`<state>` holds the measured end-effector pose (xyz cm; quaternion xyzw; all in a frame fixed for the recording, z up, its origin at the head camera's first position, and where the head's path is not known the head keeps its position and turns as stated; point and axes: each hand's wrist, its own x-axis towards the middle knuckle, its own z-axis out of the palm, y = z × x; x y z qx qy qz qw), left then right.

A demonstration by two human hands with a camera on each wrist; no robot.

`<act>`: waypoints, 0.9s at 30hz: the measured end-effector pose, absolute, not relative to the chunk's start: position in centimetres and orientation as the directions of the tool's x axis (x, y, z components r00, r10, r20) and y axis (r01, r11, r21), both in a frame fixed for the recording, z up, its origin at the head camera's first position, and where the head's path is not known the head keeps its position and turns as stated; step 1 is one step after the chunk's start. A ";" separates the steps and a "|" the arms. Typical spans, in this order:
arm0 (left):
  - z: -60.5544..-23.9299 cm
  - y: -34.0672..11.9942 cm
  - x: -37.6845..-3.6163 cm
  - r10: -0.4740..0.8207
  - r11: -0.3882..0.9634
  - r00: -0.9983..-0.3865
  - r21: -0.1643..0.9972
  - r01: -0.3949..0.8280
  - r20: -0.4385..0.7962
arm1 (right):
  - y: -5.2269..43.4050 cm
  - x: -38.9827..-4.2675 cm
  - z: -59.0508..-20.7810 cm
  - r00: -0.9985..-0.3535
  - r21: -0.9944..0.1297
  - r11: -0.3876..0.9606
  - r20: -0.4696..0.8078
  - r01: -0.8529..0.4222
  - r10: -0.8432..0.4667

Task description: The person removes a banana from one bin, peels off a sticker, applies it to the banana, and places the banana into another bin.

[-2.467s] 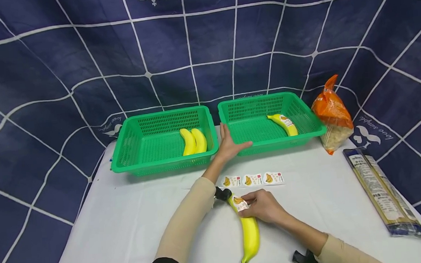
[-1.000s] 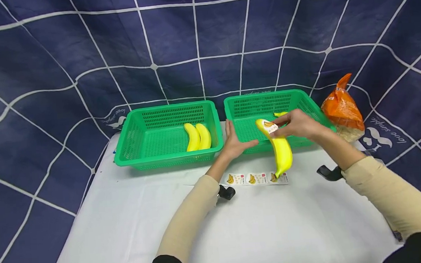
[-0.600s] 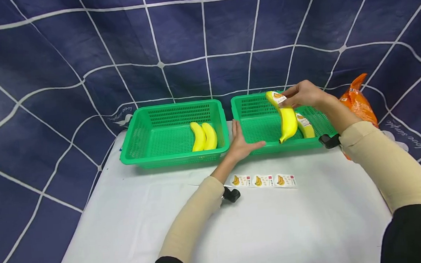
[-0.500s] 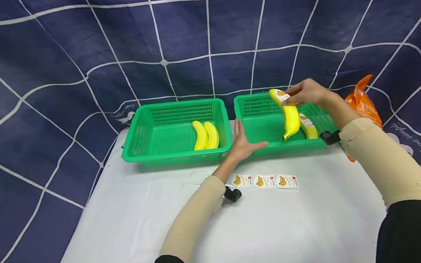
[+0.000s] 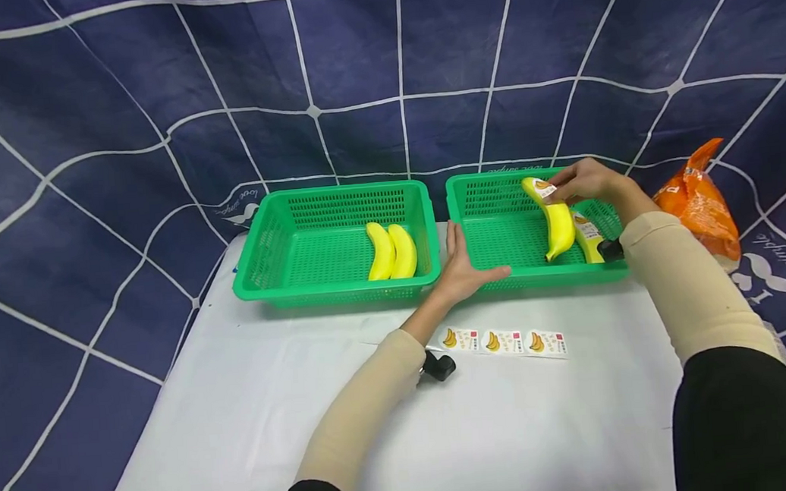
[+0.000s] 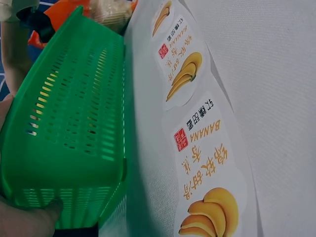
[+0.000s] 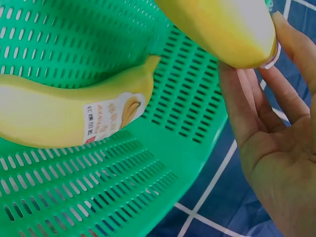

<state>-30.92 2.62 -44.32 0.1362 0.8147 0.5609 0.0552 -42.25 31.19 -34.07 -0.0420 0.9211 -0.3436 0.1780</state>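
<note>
My right hand [image 5: 590, 180] pinches a yellow banana [image 5: 559, 222] by its upper end, over the right green basket [image 5: 539, 275]. A white label shows beside the fingertips. Whether the banana's lower end touches the basket cannot be told. A second labelled banana [image 7: 54, 113] lies in that basket, next to the held one. At the basket's near left corner is my left hand [image 5: 459, 273], its fingers straight along the side and its thumb along the front. In the left wrist view the thumb [image 6: 32, 217] lies against the basket's wall.
In the left green basket [image 5: 321, 289] lie two bananas [image 5: 391, 252] with no label showing. A strip of banana stickers [image 5: 504, 342] lies on the white table [image 5: 515, 427] in front of the baskets. An orange-topped bag [image 5: 698, 201] stands at the right.
My right hand picked the labelled banana up from the table and carried it to the right basket, then lowered it a little. My left hand keeps its place at the basket's corner.
</note>
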 end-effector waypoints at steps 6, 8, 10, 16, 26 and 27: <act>-44.2 2.5 -30.8 0.294 0.335 -0.954 0.929 0.156 0.054 | 31.7 -42.7 -35.0 -0.929 -0.638 0.768 -0.311 0.049 -0.200; -44.1 2.5 -30.7 0.298 0.336 -0.953 0.929 0.154 0.051 | 31.8 -42.8 -35.4 -0.923 -0.629 0.776 -0.327 0.051 -0.204; -44.1 2.5 -30.7 0.298 0.335 -0.953 0.928 0.162 0.058 | 31.8 -42.9 -35.7 -0.917 -0.618 0.785 -0.337 0.045 -0.213; -44.2 2.4 -30.6 0.285 0.349 -0.957 0.923 0.161 0.059 | 31.8 -42.8 -36.2 -0.871 -0.550 0.833 -0.435 0.056 -0.229; -44.1 2.3 -30.8 0.298 0.346 -0.953 0.924 0.164 0.057 | 31.5 -43.4 -37.1 -0.820 -0.469 0.876 -0.542 0.113 -0.184; -44.1 2.3 -30.9 0.296 0.346 -0.953 0.924 0.166 0.060 | 31.3 -43.4 -37.1 -0.823 -0.464 0.879 -0.539 0.111 -0.181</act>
